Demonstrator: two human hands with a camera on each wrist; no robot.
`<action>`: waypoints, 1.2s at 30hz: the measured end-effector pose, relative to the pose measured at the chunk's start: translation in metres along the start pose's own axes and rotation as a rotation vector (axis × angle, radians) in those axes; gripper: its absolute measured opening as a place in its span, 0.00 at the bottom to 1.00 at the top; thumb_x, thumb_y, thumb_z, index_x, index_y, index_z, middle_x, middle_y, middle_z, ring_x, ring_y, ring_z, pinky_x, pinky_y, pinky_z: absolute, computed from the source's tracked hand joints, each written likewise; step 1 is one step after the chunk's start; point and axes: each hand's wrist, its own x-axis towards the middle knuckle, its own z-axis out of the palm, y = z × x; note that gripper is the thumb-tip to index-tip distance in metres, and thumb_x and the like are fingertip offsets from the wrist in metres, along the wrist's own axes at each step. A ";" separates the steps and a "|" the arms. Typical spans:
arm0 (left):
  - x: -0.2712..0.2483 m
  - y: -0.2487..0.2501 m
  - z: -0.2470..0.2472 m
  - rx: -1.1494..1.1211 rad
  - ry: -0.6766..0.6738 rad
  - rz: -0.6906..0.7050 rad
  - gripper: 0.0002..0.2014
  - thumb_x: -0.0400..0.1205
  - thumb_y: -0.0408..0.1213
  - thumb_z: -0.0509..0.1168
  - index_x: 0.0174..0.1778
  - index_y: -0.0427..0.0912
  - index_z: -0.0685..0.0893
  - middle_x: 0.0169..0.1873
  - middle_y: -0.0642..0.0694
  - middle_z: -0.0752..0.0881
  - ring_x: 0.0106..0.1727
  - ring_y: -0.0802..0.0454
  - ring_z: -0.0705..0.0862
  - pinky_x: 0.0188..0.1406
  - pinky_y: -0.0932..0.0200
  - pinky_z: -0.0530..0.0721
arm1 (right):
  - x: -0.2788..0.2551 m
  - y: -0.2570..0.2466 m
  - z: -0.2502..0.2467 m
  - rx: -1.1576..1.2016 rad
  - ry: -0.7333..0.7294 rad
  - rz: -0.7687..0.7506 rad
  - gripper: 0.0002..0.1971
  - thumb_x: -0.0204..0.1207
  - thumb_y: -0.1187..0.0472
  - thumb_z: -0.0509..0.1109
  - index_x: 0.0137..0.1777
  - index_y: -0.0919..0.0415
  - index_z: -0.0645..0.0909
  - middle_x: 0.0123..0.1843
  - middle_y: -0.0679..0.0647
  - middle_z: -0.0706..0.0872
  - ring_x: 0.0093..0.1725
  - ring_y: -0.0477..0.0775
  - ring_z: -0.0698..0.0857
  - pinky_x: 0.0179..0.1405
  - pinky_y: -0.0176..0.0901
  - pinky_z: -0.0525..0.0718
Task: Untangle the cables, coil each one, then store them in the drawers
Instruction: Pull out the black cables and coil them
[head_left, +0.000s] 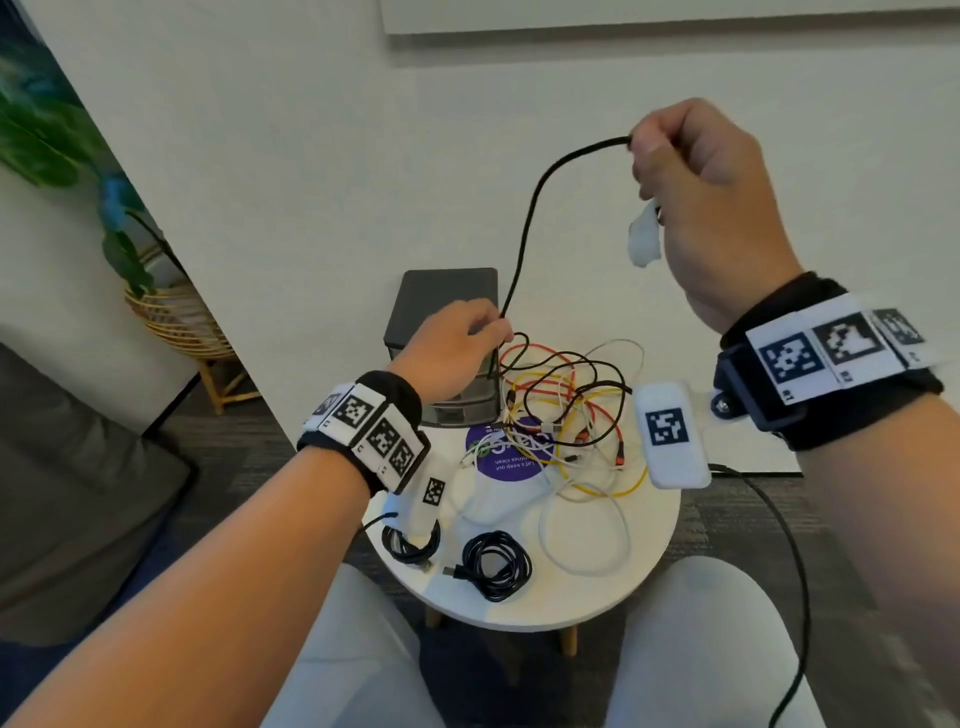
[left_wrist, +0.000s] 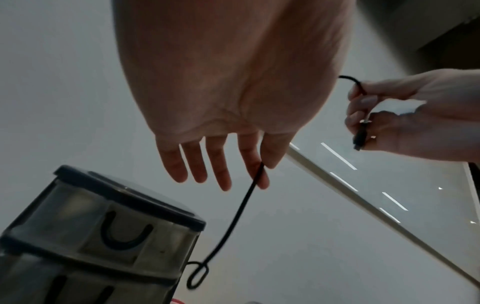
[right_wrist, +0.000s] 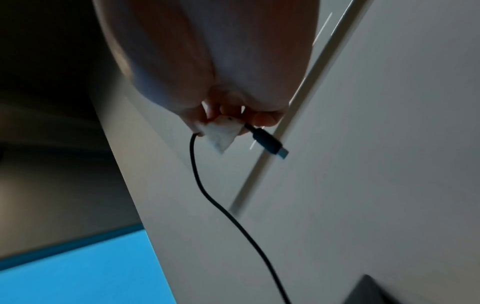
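Observation:
My right hand (head_left: 644, 166) is raised above the table and grips one end of a black cable (head_left: 524, 223) just behind its USB plug (right_wrist: 270, 146), with a small white piece (right_wrist: 221, 135) held in the same fingers. The cable arcs down to my left hand (head_left: 493, 332), which pinches it between thumb and forefinger (left_wrist: 259, 174) in front of the grey drawer unit (head_left: 447, 296). Below that it runs into a tangle of red, yellow, white and black cables (head_left: 566, 410). Two coiled black cables (head_left: 496, 564) (head_left: 410, 540) lie at the table's near edge.
The round white table (head_left: 571, 597) stands between my knees. A black cable shows through the top drawer's front (left_wrist: 124, 240). A plant in a wicker stand (head_left: 171, 322) and a grey sofa (head_left: 78, 493) are at the left. A black cord (head_left: 779, 545) trails over the floor at the right.

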 end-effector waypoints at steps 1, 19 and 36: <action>-0.002 -0.002 0.001 -0.023 0.026 -0.007 0.10 0.90 0.48 0.59 0.57 0.48 0.83 0.58 0.50 0.84 0.60 0.52 0.81 0.46 0.66 0.71 | 0.001 -0.001 -0.001 0.005 0.006 0.018 0.05 0.85 0.54 0.63 0.48 0.50 0.80 0.41 0.43 0.80 0.42 0.43 0.77 0.44 0.36 0.75; -0.020 0.049 -0.024 -0.818 -0.148 -0.050 0.11 0.92 0.34 0.58 0.56 0.33 0.85 0.38 0.41 0.90 0.38 0.50 0.89 0.41 0.59 0.88 | -0.048 0.022 0.001 -0.069 -0.669 0.159 0.12 0.82 0.72 0.67 0.59 0.57 0.76 0.46 0.58 0.92 0.48 0.54 0.91 0.48 0.51 0.85; -0.039 0.037 -0.068 -1.188 0.207 0.077 0.11 0.92 0.31 0.52 0.71 0.38 0.68 0.44 0.40 0.89 0.28 0.55 0.79 0.25 0.65 0.75 | -0.033 0.025 0.054 -0.441 -0.874 -0.034 0.08 0.89 0.60 0.61 0.60 0.59 0.81 0.32 0.42 0.81 0.30 0.34 0.81 0.36 0.24 0.74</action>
